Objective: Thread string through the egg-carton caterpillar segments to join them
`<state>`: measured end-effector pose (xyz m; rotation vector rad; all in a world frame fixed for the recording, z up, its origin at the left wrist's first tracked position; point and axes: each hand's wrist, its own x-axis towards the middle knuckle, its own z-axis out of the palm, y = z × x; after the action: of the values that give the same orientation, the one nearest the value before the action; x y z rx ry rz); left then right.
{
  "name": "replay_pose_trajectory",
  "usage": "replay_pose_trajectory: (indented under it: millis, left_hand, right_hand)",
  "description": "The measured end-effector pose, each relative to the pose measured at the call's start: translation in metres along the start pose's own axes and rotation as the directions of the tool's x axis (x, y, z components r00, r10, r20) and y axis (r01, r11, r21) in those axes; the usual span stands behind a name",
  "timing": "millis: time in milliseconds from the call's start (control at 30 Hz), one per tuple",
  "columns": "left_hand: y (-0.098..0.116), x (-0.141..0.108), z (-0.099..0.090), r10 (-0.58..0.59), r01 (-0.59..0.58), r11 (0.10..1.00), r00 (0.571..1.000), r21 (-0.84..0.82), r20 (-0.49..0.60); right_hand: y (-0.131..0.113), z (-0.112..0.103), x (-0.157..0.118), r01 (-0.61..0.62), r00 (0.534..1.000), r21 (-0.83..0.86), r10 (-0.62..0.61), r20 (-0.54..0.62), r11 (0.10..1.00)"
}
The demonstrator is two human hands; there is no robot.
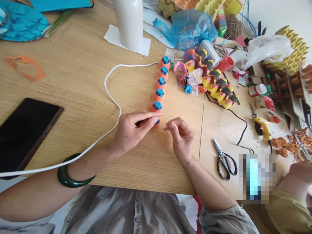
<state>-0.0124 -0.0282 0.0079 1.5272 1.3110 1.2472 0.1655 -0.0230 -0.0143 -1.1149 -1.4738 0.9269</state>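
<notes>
A strip of egg-carton cups [161, 81], painted orange with blue and dark patches on top, runs away from me across the wooden table. My left hand [134, 128] is closed at its near end, with thumb and fingers over the last cups and partly hiding them. A dark green bangle [64, 175] circles that wrist. Just right of the strip, my right hand [181, 135] is pinched, thumb against fingers. Whatever is between those fingertips is too small to make out.
A white cable [113, 68] crosses the table under my left arm. Around lie a black phone [29, 130], scissors [224, 159], a glue gun [262, 126], a white bottle [129, 22] and a yellow egg-carton piece [214, 87]. Another person's arm [292, 178] rests at right.
</notes>
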Motion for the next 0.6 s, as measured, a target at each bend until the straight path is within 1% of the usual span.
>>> replay_pose_trajectory:
  millis: [67,133,267,333,433,600]
  left_hand:
    - [0.0004,-0.0004,-0.0001,-0.017,0.017,1.0,1.0,0.002,0.002]
    - [0.0006,-0.0008,-0.0003,-0.025,0.025,1.0,1.0,0.003,0.007]
    - [0.0001,-0.0009,-0.0005,-0.015,0.015,1.0,1.0,0.001,0.006]
    - [-0.0004,-0.0007,-0.0004,0.002,-0.002,1.0,1.0,0.006,0.004]
    - [-0.0012,-0.0002,0.0003,0.033,-0.033,0.999,0.999,0.017,-0.004]
    - [-0.0016,-0.0007,0.0023,0.119,-0.119,0.993,0.993,0.015,0.0]
  right_hand:
    - [-0.0002,-0.0001,0.0005,-0.014,1.0,0.016,0.014,0.004,1.0]
    - [0.0001,-0.0004,0.0009,-0.025,1.0,-0.007,0.025,0.007,1.0]
    - [0.0007,-0.0012,0.0013,-0.025,1.0,-0.015,0.025,0.005,1.0]
    - [0.0005,-0.0016,0.0014,-0.029,0.999,-0.005,0.029,0.017,1.0]
    - [-0.0002,-0.0018,0.0014,-0.03,1.0,0.016,0.03,0.003,0.999]
    - [-0.0015,-0.0017,0.0003,-0.034,0.999,0.008,0.034,0.022,0.999]
